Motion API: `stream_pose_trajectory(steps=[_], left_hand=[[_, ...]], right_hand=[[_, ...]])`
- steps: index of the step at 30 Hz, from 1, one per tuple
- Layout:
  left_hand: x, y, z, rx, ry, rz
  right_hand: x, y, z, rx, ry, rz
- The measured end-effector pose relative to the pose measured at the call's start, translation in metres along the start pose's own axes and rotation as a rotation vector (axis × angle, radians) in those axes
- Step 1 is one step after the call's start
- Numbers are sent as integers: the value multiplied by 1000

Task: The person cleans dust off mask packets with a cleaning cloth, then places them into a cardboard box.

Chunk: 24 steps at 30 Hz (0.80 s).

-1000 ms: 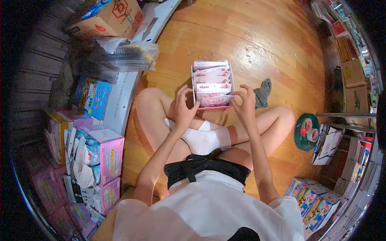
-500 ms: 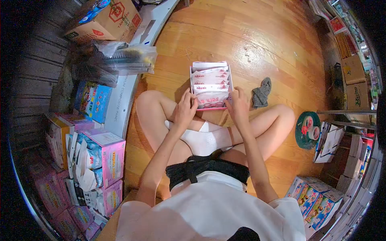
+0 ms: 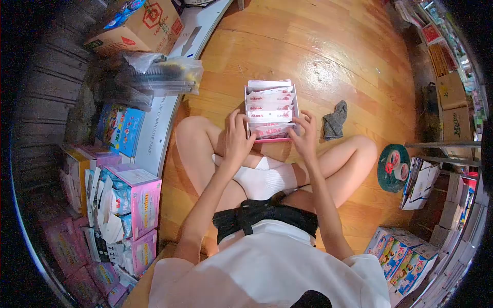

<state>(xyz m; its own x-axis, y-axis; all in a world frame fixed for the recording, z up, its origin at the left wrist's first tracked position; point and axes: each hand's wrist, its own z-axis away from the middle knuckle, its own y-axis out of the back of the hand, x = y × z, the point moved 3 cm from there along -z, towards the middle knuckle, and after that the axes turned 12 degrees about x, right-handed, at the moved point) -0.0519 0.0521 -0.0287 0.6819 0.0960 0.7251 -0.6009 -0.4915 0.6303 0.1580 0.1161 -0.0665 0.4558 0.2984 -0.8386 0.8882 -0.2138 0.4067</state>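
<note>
A small white-and-pink box (image 3: 271, 139) stands on the floor in front of my crossed legs, its top uncovered. Several flat mask packets (image 3: 270, 97) with "iMask" print stand in a row inside it. The front mask packet (image 3: 270, 132), printed with "KIDS" in pink, leans at the near end. At its left edge, my left hand (image 3: 239, 138) has curled fingers, thumb against the packet. My right hand (image 3: 306, 134) pinches the right edge, fingers bent over the box's near right corner. Both fingertips are partly hidden against the packet and box.
A grey sock (image 3: 335, 121) lies right of the box. Rolls of tape sit on a green round item (image 3: 393, 167) farther right. Pink mask boxes (image 3: 145, 205) are stacked at left, and blue boxes (image 3: 405, 259) at lower right. A cardboard carton (image 3: 138, 31) stands at upper left.
The front packet's top now tilts back and its print shows less. My hands stay at its two sides, with the right fingers slightly more bent. The whole view has shifted a little.
</note>
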Motion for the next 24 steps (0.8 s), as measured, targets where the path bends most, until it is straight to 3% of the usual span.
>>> stream_pose_trajectory(steps=[3, 6, 9, 12, 14, 17, 20, 23, 24], left_hand=[[-3, 0, -1, 97, -99, 112], [-13, -8, -4, 47, -205, 4], [-22, -18, -5, 9, -162, -60], [-18, -21, -6, 89, -84, 155], [-17, -20, -3, 34, 9, 95], [-14, -19, -3, -76, 54, 164], [-16, -20, -3, -153, 76, 283], [-22, -29, 0, -150, 123, 381], [-23, -31, 1, -138, 143, 413]], right_hand=[[2, 1, 3, 8, -47, -62], [7, 0, 1, 11, -83, -61], [6, -3, -1, 27, -71, 8], [4, -6, -1, 37, 50, 112], [7, -13, 3, 54, 184, 141], [-8, -19, 6, -78, 160, 421], [11, -28, -8, -189, 151, 289], [46, -33, -12, -289, -36, -10], [45, -30, -13, -312, -29, 27]])
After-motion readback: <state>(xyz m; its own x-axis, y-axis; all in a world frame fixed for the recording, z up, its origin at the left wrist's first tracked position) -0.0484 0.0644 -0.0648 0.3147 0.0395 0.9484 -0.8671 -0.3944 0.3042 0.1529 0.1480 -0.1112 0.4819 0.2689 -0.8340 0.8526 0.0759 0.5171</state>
